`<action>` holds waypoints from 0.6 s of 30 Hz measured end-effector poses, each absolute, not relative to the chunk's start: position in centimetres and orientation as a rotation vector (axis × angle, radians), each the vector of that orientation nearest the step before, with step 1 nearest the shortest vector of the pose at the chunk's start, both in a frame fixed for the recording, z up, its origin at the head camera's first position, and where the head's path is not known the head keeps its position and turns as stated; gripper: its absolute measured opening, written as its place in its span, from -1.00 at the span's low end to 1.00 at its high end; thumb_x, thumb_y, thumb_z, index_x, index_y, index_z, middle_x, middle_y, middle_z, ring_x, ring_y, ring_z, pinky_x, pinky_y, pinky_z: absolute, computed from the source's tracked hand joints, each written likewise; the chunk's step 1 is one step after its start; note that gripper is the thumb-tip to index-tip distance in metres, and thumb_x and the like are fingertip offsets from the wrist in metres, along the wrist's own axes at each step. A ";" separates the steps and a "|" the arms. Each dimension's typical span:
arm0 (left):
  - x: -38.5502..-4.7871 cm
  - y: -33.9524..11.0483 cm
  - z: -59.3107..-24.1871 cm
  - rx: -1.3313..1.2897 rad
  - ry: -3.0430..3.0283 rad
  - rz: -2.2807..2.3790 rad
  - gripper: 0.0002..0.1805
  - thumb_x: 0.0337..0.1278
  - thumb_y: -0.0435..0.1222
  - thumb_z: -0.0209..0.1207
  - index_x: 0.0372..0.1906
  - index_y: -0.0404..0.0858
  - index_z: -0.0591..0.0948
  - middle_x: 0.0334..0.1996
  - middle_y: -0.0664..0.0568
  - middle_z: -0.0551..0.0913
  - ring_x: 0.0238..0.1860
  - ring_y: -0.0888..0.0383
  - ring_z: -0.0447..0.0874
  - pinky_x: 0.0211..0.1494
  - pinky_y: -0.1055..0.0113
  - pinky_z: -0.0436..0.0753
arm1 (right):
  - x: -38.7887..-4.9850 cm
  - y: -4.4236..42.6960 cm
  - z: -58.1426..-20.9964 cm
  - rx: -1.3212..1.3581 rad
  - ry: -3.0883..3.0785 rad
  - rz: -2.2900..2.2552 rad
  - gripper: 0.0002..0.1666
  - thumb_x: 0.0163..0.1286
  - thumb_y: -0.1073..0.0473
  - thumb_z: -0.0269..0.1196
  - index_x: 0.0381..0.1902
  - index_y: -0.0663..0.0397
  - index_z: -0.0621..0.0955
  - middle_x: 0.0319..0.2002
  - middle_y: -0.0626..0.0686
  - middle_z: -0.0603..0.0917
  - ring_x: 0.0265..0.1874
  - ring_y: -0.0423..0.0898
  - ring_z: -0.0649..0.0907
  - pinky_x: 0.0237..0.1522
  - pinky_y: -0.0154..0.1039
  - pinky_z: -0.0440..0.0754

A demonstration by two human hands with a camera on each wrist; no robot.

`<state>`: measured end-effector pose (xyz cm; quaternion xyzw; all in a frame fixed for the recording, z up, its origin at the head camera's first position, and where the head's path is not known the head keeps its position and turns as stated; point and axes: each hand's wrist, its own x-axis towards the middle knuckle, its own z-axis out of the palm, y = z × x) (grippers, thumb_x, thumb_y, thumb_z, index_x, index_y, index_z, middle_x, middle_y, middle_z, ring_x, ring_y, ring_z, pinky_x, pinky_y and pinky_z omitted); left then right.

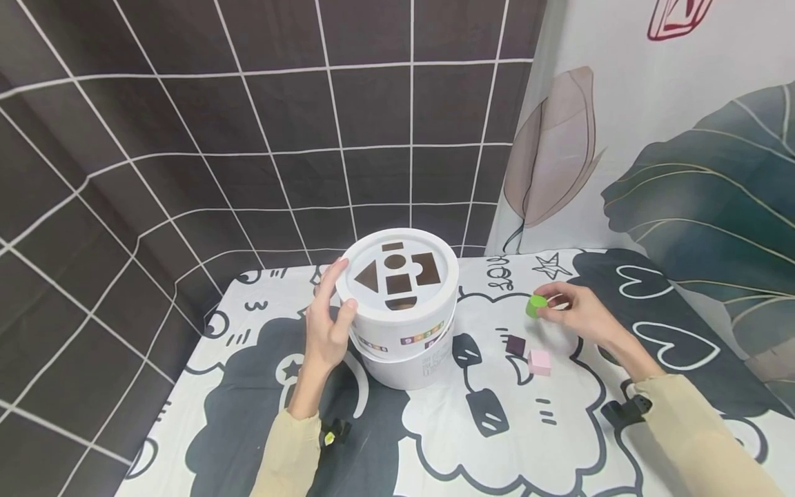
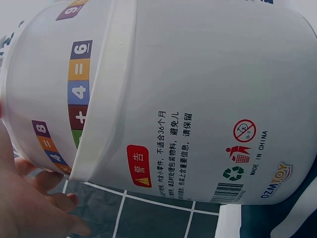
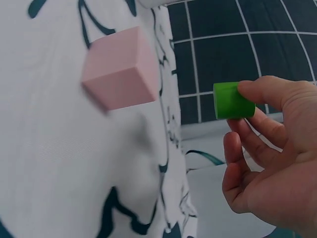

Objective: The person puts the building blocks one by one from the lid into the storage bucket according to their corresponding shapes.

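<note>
A round white shape-sorter bucket stands upright on the patterned cloth. Its white lid has several cut-out holes, among them a triangle, a square and a circle. My left hand rests against the lid's left side with thumb and fingers spread; the left wrist view shows number stickers beside it. To the bucket's right, my right hand pinches a small green cylinder block between thumb and fingers, held above the cloth. Below that hand lie a pink cube and a dark block, side by side.
A dark gridded cloth hangs behind the bucket, with a leaf-patterned curtain at the right. The table cloth carries black-and-white cartoon drawings. Dark wrist devices sit by both sleeves.
</note>
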<state>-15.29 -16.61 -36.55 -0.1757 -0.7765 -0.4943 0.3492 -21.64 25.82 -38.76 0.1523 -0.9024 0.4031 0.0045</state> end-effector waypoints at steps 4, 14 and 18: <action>-15.4 -16.7 -36.6 -0.460 -2.010 -1.279 -0.31 0.12 -0.15 0.00 0.39 -0.34 0.44 0.37 -0.15 0.44 0.44 -0.17 0.26 0.48 -0.08 0.13 | -21.9 25.4 -37.8 0.503 -2.814 1.206 -0.59 0.26 0.24 0.38 0.03 0.33 0.62 -0.17 0.17 0.68 -0.19 0.06 0.59 -0.30 -0.25 0.54; -15.3 -16.6 -36.5 -0.457 -2.016 -1.270 -0.31 0.12 -0.15 0.00 0.39 -0.34 0.44 0.37 -0.16 0.44 0.44 -0.12 0.26 0.48 -0.08 0.14 | -22.2 24.8 -36.1 0.571 -2.781 1.147 -0.63 0.26 0.23 0.39 0.00 0.28 0.65 -0.18 0.11 0.71 -0.21 -0.05 0.59 -0.24 -0.34 0.48; -15.3 -16.6 -36.6 -0.454 -2.017 -1.269 -0.30 0.11 -0.15 0.00 0.39 -0.33 0.44 0.38 -0.15 0.44 0.44 -0.12 0.27 0.47 -0.08 0.15 | -22.1 24.3 -35.3 0.564 -2.785 1.154 -0.61 0.27 0.22 0.39 0.02 0.30 0.64 -0.17 0.13 0.71 -0.18 -0.02 0.57 -0.21 -0.29 0.46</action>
